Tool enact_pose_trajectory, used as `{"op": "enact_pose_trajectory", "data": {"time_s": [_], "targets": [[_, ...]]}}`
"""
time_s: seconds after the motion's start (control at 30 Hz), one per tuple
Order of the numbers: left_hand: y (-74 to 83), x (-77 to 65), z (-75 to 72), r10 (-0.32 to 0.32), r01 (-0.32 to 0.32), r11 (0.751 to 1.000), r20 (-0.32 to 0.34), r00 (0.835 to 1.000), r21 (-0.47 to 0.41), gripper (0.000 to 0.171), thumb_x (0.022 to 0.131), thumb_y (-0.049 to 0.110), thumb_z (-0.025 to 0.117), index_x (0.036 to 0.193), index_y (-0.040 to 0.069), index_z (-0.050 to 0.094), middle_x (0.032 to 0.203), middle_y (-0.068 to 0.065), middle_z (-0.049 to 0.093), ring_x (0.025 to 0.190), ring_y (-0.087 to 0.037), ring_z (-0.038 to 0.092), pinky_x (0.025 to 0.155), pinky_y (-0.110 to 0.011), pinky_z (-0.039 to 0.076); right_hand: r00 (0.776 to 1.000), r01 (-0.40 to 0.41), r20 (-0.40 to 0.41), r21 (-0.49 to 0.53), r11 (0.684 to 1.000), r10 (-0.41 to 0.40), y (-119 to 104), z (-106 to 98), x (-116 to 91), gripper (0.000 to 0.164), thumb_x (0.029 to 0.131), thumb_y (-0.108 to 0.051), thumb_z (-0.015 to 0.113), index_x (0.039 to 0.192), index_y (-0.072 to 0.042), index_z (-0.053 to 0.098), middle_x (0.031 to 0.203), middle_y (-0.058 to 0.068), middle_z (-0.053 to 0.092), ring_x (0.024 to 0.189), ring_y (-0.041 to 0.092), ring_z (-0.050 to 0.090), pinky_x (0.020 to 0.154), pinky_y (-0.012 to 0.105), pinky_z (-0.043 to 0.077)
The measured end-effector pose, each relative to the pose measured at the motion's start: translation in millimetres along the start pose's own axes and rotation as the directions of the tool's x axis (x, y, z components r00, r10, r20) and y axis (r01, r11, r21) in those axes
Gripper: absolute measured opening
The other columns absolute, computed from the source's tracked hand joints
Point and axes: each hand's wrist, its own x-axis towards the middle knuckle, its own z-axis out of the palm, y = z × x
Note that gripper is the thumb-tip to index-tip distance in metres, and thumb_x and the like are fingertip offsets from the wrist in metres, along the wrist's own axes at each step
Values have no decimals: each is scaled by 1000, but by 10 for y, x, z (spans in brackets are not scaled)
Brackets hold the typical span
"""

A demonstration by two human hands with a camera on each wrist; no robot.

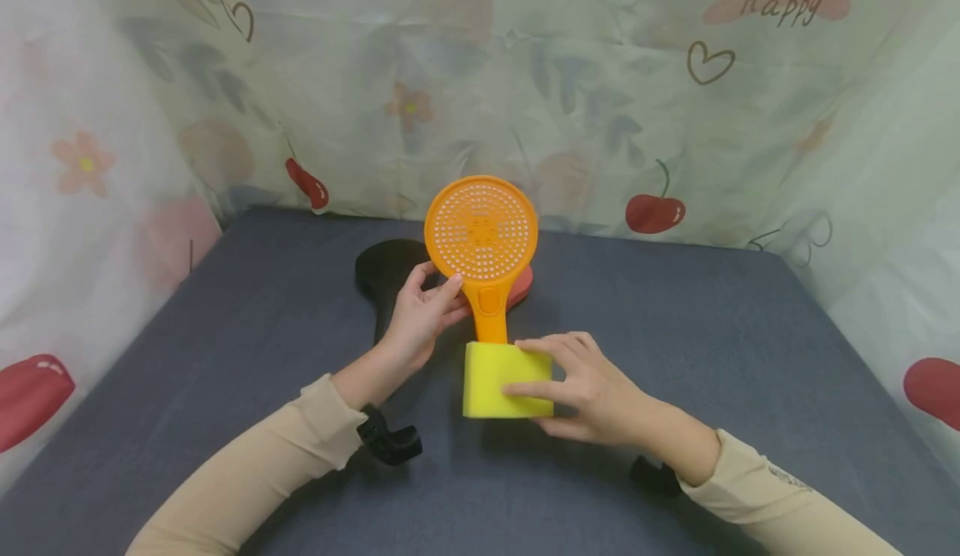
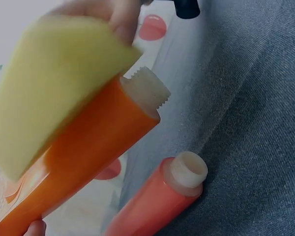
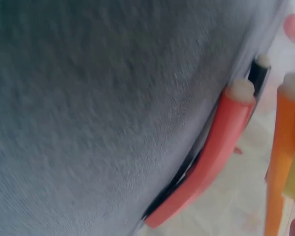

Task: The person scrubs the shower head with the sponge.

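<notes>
My left hand (image 1: pixel 420 313) pinches the neck of an orange shower head (image 1: pixel 487 268), holding it upright with its perforated round face toward me. A yellow sponge (image 1: pixel 501 383) is held between the thumb and fingers of my right hand (image 1: pixel 596 391). It lies in front of the shower head's handle and hides the lower part in the head view. From the left wrist, the sponge (image 2: pixel 54 88) runs along the orange handle (image 2: pixel 103 132), and a whitish threaded end (image 2: pixel 147 89) sticks out beyond it. Whether the sponge presses firmly cannot be told.
Behind my left hand lies a black shower head (image 1: pixel 386 268) on the dark grey cloth (image 1: pixel 697 323). A red shower head (image 3: pixel 206 152) lies beside it, mostly hidden in the head view. Printed curtains (image 1: pixel 570 97) enclose the table's back and sides.
</notes>
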Motion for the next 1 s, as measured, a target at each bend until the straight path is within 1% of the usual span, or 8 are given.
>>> {"op": "enact_pose_trajectory", "data": {"time_s": [0.1,0.23,0.37,0.57,0.67,0.77,0.87,1.0], "targets": [[14,-14,11,-7,7,1000,12,1000,-29,35,95,9,51,127,9,37,109,-14,67,85,-11,67,94,-44,48,993,-104,-53,-32,994,102,73,-25,21,56,65,-21,81,117,-26,62,126,17,51,113,28,48,85,46,38],[28,-34,26,-26,27,999,33,999,-28,37,96,10,50,130,8,36,107,-10,65,84,-10,67,94,-42,49,971,-213,-121,-49,976,206,129,-25,25,59,63,-16,82,117,-22,59,125,21,50,111,33,48,83,51,37],[27,-35,25,-39,39,999,28,999,-14,40,97,12,48,134,7,34,118,-18,61,86,-10,66,93,-40,49,970,-206,-136,-15,978,202,108,1,0,54,68,-19,80,117,-22,58,123,21,51,109,33,48,81,51,39],[29,-9,16,-47,47,999,-21,999,-25,42,97,13,48,137,7,34,123,-22,57,87,-11,66,93,-40,49,991,-115,-63,60,992,119,13,19,-48,34,83,-37,66,115,-24,60,123,17,52,111,27,49,81,46,42],[33,0,7,-57,56,998,-30,998,-43,41,98,13,47,137,8,35,120,-17,59,86,-10,66,90,-37,52,994,-100,-31,69,993,102,-19,9,-73,35,81,-35,68,113,-24,60,124,16,51,112,26,49,82,44,41],[39,-1,5,-73,71,996,-26,997,-61,40,99,14,45,138,9,36,119,-13,58,84,-7,65,83,-29,55,993,-113,-26,57,992,115,-12,3,-73,46,72,-28,78,113,-24,59,125,15,50,112,25,48,84,46,39],[44,-15,14,-95,94,993,-10,995,-78,40,99,14,43,138,8,36,119,-11,57,81,-5,65,75,-23,56,986,-160,-51,35,987,161,25,0,-45,55,65,-21,82,114,-22,58,125,16,50,112,26,48,85,48,38],[47,-47,42,-118,120,989,24,993,-91,40,100,13,40,139,7,35,123,-13,55,82,-5,64,72,-20,55,962,-250,-110,23,968,251,72,8,-6,59,63,-16,83,115,-19,55,125,18,49,112,30,48,85,50,37]]}}
